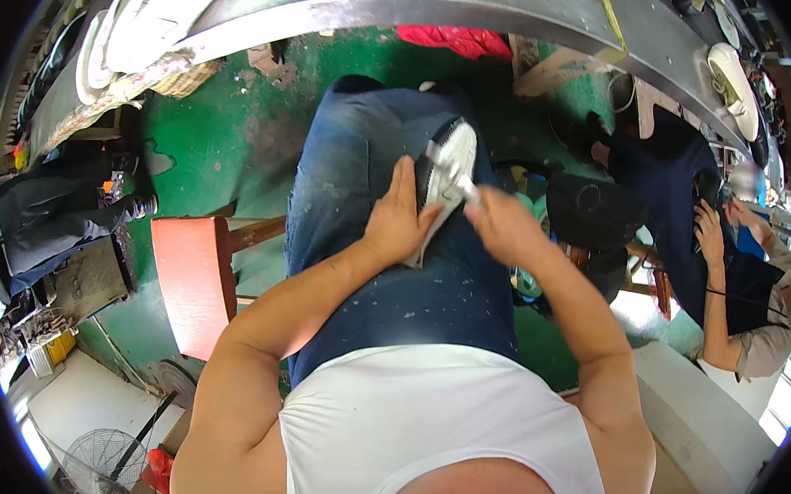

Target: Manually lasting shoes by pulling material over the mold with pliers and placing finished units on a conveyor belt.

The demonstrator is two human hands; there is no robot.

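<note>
A white and dark shoe [449,158] lies lengthwise on my jeans, its toe pointing away from me and a toothed dark edge along its left side. My left hand [398,218] rests against the shoe's left side, fingers straight and thumb over its near part, steadying it. In my right hand [506,225] is a metal tool, apparently a hammer [466,186], fingers wrapped round its handle. Its blurred head lies over the middle of the shoe; whether it touches, I cannot tell.
A metal-edged workbench [381,11] runs across the far side, with white shoes [732,91] at its right. An orange-red padded seat [189,282] stands at my left, a black padded stool [597,209] at my right. A co-worker's hand [710,232] shows far right; a fan [106,473] stands lower left.
</note>
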